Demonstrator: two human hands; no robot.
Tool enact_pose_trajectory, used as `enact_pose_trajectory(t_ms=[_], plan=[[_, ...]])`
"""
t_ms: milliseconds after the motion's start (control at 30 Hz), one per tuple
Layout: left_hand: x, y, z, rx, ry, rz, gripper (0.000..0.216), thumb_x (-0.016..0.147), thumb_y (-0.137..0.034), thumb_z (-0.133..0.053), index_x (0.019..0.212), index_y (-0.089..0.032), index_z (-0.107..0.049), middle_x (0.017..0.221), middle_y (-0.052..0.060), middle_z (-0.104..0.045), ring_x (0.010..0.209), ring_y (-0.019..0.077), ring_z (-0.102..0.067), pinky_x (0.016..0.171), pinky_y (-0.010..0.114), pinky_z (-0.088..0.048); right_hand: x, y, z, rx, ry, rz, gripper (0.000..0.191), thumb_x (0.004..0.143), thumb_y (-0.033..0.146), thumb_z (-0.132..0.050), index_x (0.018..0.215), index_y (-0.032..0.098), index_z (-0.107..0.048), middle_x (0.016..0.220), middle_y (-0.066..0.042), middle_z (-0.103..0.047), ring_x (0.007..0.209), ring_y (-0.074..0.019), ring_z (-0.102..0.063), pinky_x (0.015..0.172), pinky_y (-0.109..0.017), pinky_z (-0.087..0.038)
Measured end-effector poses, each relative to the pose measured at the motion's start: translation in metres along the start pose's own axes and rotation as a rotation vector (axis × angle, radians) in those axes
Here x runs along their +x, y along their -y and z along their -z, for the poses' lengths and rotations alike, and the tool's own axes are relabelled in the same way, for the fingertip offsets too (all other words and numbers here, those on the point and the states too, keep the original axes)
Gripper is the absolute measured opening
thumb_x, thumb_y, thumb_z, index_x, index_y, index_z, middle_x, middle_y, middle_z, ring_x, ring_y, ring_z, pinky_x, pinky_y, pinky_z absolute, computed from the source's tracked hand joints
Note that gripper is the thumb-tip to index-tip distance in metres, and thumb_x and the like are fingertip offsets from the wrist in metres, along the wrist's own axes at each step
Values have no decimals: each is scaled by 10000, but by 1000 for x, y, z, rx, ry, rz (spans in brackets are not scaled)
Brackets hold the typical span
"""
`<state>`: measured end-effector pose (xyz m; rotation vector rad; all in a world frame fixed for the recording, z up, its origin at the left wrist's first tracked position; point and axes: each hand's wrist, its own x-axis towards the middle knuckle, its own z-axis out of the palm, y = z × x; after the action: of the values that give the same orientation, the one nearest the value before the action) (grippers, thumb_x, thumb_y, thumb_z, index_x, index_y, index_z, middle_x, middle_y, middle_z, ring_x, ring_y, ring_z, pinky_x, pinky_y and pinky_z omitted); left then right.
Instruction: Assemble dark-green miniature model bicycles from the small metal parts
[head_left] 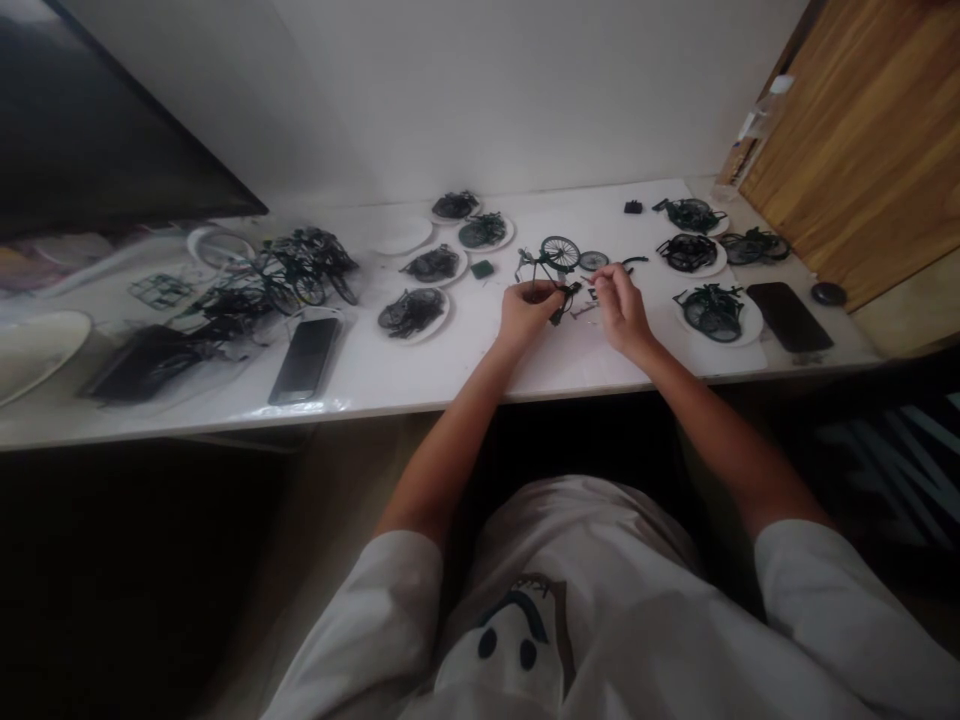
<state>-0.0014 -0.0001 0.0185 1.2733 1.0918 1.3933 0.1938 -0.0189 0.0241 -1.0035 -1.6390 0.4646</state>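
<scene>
We look down on a long white table [450,370] set against a bare white wall [487,90], with a wood-grain panel [862,130] at the right end and a dark screen [90,130] leaning in at the left. The light is dim and the tabletop smooth and faintly glossy.

At the middle of the table, the person's left hand [525,310] is closed around a small model bicycle [551,265], dark green and thin-framed, held just above the surface. One spoked wheel stands upright on its far side, toward the wall. We read its long axis as running roughly left to right, along the table's edge; which end is the front we cannot tell. The right hand [619,310] sits just beside it, fingertips drawn together at the model's right end. What they pinch, if anything, is too small to make out. A loose wheel [593,261] lies near the fingers.

Round white plates [414,312] to the left and more plates [718,312] to the right carry tangled heaps of dark, wiry parts. Farther left, a pile of finished bicycles [292,270] rests on clear, crinkled plastic. A flat black phone [306,360] lies left of the hands, and a second phone [789,315] lies near the right end.
</scene>
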Motion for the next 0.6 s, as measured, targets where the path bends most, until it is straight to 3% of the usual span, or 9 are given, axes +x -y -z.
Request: enact_pose_trajectory(t_ms=[100,233,600], plan=[[2,3,0,35,-44,-35,141,766,-227,-866,887,-154,-871,848,70,-845,700,120,-723,663,236,-572,-1,-6,-2,-153,-30,115,612,1151,812,-356,1082,274,-640,1001,-86,-717,926,-259,-674,909,-436,-582],[2,8,1,57,-62,-85,168,781,-249,-870,921,-156,-866,890,81,-854,725,139,-742,672,254,-592,-3,-8,-3,-260,37,211,451,1197,636,-451,1150,262,-700,1141,-115,-745,1008,-262,-727,933,-422,-620],[1,9,1,126,-81,-140,194,811,-268,-865,967,-153,-865,918,87,-855,729,130,-724,679,246,-577,-4,-9,-3,-443,18,246,352,1215,492,-490,1192,253,-748,1181,-139,-741,1158,-305,-745,1000,-444,-649]])
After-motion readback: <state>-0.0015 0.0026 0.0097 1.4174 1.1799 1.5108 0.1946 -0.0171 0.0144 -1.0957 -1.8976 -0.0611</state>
